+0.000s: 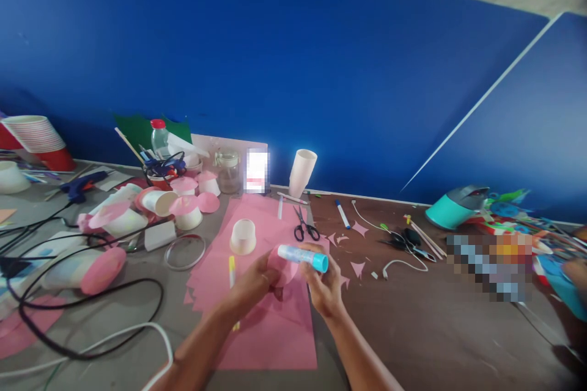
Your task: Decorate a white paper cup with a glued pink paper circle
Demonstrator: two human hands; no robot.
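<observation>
My right hand is closed around a glue stick, a white tube with a light blue end, held slanting over the pink sheets. Pinched in my left hand is a round pink paper piece; the glue stick's white end lies across it, and whether they touch I cannot tell. Below both hands spread pink paper sheets. Just beyond them stand a white paper cup and black-handled scissors. A yellow-and-white marker lies beside my left hand, partly covered by the forearm.
Paper cups with pink discs, black cables and a blue glue gun crowd the left. Pink scraps, a blue marker and a white cord lie right. A tall paper cup stack stands behind.
</observation>
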